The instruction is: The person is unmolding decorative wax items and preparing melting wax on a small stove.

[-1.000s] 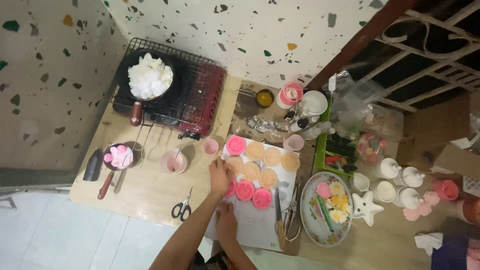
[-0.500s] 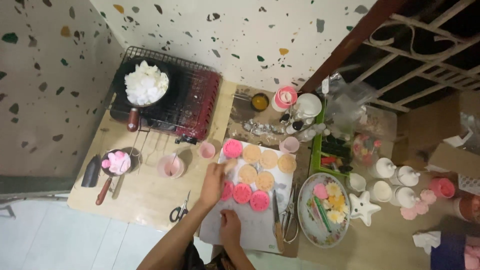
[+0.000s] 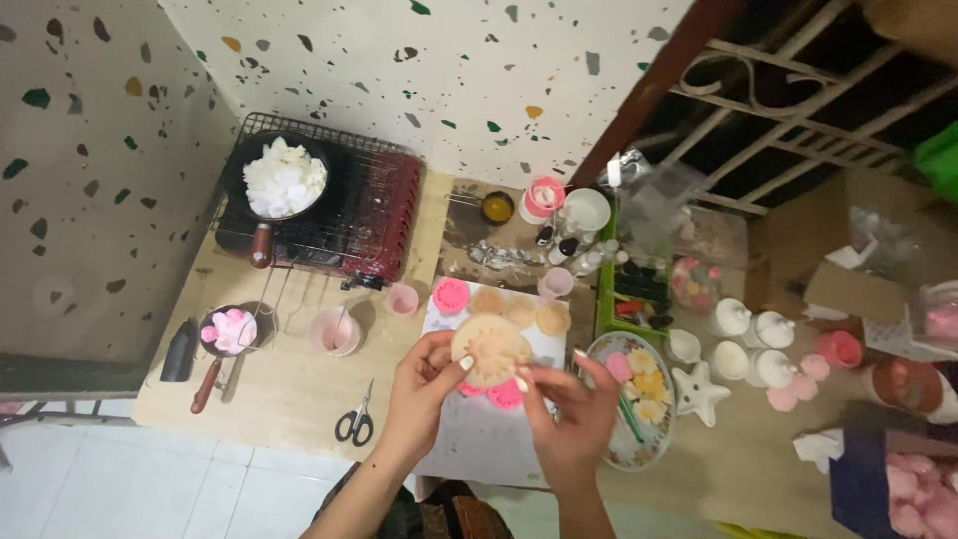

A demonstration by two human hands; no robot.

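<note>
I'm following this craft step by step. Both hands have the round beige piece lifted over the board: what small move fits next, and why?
Probably turn it over for a look. The left hand and right hand pinch the round beige piece by its rim above the white board, patterned face up, clear of the pink pieces beneath.

Just one view here, head-mounted, looking pretty much straight down from well above the wooden table [image 3: 289, 399]. The speckled wall [image 3: 449, 70] runs along the top of the frame, pale floor tiles [image 3: 130, 489] sit bottom left, and both forearms come in from the bottom edge.
</note>
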